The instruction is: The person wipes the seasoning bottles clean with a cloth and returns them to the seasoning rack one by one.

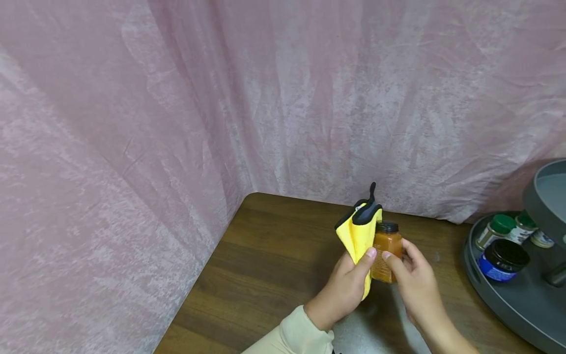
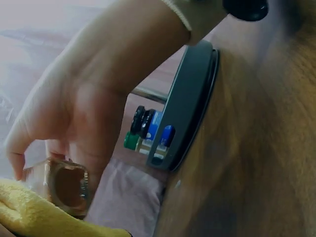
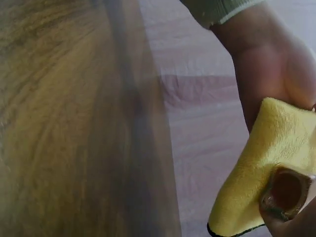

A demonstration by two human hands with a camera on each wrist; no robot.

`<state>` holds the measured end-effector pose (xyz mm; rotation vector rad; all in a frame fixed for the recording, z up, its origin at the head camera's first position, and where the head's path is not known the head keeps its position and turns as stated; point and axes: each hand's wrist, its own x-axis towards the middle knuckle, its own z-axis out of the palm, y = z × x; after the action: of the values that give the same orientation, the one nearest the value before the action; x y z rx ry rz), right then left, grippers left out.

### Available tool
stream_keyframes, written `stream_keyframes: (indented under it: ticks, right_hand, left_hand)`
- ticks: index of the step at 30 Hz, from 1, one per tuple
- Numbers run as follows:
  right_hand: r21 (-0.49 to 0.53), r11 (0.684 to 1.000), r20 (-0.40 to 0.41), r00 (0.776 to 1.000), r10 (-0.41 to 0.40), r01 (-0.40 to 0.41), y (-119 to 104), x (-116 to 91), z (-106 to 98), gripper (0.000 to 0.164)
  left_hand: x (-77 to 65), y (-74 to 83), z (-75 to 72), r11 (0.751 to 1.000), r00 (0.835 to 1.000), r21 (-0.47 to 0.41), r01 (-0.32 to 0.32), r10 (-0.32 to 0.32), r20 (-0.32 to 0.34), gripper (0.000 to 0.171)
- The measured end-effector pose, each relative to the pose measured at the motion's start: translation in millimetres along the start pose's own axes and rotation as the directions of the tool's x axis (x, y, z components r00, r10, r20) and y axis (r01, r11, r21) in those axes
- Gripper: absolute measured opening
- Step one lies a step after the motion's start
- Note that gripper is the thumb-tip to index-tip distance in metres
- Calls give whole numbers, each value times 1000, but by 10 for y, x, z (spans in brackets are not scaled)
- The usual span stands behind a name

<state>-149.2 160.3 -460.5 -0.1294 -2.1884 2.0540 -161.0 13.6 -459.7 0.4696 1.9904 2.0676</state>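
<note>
My left hand (image 1: 342,287) holds a folded yellow cloth (image 1: 354,240) with black edging and a black hanging loop, the thumb lying over its front. Beside it, my right hand (image 1: 417,278) grips a square jar (image 1: 388,250) with orange-brown contents and a black lid. The jar is upright above the table, its left side against the cloth. In the left wrist view the clear base of the jar (image 2: 69,186) shows between the right hand's fingers, the yellow cloth (image 2: 44,217) below it. The right wrist view shows the jar (image 3: 286,192) in front of the cloth (image 3: 252,163).
At the right stands a grey two-tier round tray (image 1: 495,300). Its lower level carries a jar with a blue label and black lid (image 1: 503,259) and several smaller jars, one green-lidded (image 1: 496,231). The wooden table (image 1: 247,275) meets a pink curtain (image 1: 309,98) behind and left.
</note>
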Motion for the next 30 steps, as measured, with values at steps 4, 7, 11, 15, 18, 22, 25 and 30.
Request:
stream_keyframes:
  ticks: [4,7,11,15,18,22,25,30]
  right_hand:
    - [247,969,-55,998,5,9,-11,67,-75,37]
    - [393,919,-55,999,5,17,-14,108,-127,44]
    - [386,923,-16,1000,4,2,-2,128,-157,52]
    - [297,955,23,1000,-2,-5,3,91,-128,53]
    - [173,985,70,998,-7,-5,-7,33,-75,54]
    - [11,1000,152,988,-1,-1,-32,-37,2,54]
    - [-51,999,187,982,10,-1,-45,-62,38,51]
    - [-99,995,167,986,23,-6,-50,-44,39,49]
  left_hand:
    - [-35,-15,64,994,997,101,-47,40,72,36]
    - [-66,-36,106,978,990,190,-87,65,123,37]
    - [-92,-60,129,959,991,262,-108,81,111,40]
    - [-76,-66,109,970,994,218,-103,91,64,39]
    - [-43,-57,62,981,995,165,-99,98,15,38]
    - [-4,-36,-26,996,997,70,-62,65,-45,37]
    - [12,-25,-74,1000,998,-2,-30,30,-54,37]
    - [12,-20,-89,999,998,-6,-46,46,-37,37]
